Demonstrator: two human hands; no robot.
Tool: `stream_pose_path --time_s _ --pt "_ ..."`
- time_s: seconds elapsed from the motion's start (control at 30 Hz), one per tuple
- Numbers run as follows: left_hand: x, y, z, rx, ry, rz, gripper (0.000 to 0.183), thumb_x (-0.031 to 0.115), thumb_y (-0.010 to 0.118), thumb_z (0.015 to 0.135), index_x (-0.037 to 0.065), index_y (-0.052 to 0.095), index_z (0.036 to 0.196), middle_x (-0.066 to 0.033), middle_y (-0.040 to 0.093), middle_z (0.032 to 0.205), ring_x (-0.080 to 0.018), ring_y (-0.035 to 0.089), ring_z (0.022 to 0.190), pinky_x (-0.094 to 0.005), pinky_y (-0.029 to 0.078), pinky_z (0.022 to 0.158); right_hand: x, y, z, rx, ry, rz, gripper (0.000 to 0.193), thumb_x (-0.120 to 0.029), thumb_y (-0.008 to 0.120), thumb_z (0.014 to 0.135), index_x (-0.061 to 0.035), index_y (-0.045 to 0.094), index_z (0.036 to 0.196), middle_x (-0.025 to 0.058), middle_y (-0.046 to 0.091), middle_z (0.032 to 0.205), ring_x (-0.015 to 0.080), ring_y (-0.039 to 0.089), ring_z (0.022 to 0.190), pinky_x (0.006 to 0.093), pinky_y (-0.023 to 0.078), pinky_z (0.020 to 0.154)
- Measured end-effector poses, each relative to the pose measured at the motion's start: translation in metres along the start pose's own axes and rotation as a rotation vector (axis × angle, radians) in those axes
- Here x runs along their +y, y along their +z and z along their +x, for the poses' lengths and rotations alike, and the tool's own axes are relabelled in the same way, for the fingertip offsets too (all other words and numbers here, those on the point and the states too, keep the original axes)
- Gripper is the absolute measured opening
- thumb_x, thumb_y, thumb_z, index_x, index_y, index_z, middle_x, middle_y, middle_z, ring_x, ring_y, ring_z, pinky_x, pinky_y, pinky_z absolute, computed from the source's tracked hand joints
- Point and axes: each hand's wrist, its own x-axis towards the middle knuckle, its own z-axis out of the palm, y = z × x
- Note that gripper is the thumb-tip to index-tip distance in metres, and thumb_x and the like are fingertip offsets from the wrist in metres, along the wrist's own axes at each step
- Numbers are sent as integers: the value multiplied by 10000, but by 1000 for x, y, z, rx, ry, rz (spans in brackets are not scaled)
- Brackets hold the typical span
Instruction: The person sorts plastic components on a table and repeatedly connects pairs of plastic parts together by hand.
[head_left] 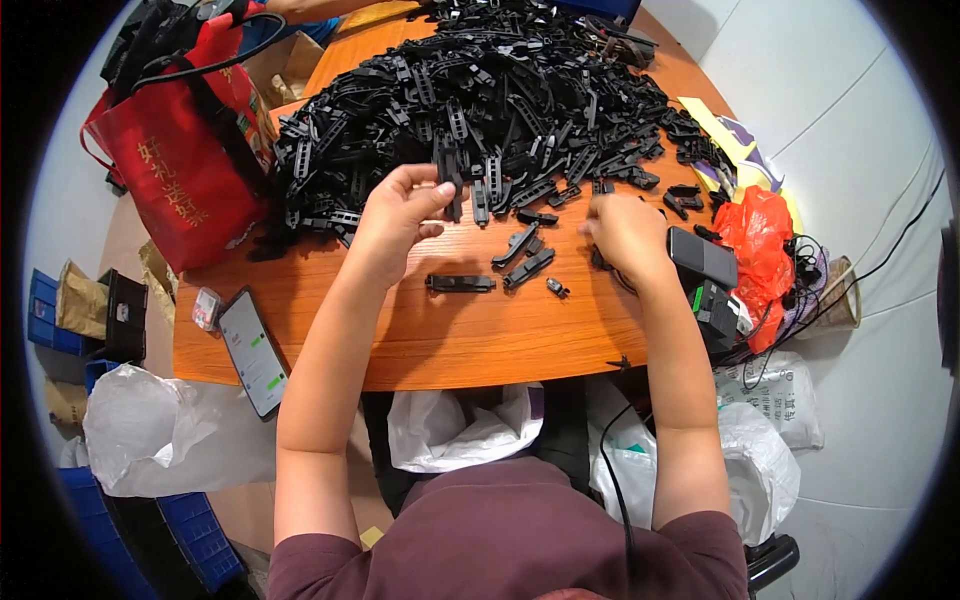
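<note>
My left hand pinches a long black plastic clip upright between thumb and fingers, at the near edge of a large pile of black plastic clips. Over the table's right part, my right hand is closed with its fingers curled downward; anything inside them is hidden. Small black pieces lie by its fingertips. Between my hands rest a few loose clips, one lying flat and another slanted, with a small grey-black piece close by.
A red bag stands at the left, near a phone with a lit screen and a small clear box. To the right are a dark grey box-shaped device, a red plastic bag and cables. A white sack hangs below the wooden table.
</note>
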Motion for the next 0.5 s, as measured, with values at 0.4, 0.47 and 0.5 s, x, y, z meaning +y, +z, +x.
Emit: stream_pose_path --time_s 0.4,0.47,0.5 --pt "-12 8 -3 -123 103 -289 401 -29 598 812 15 507 1200 -110 630 1028 -169 628 908 -289 544 762 -32 -4 -13 172 -214 1007 284 18 491 867 -79 586 1117 47 572 967 125 592 834 265 517 636" --pt "-18 9 -7 -142 187 -290 378 -13 610 816 13 526 1183 -85 632 1010 -150 621 891 -280 538 765 -58 -8 -45 169 -399 1254 313 62 469 870 -61 590 1131 49 571 972 107 592 817 225 526 619" --pt "-20 10 -11 -167 277 -283 355 4 622 819 10 545 1165 -60 633 993 -131 613 875 -272 532 768 -68 -8 -55 179 -480 1276 327 84 470 862 -51 594 1133 57 575 982 116 595 824 220 532 628"
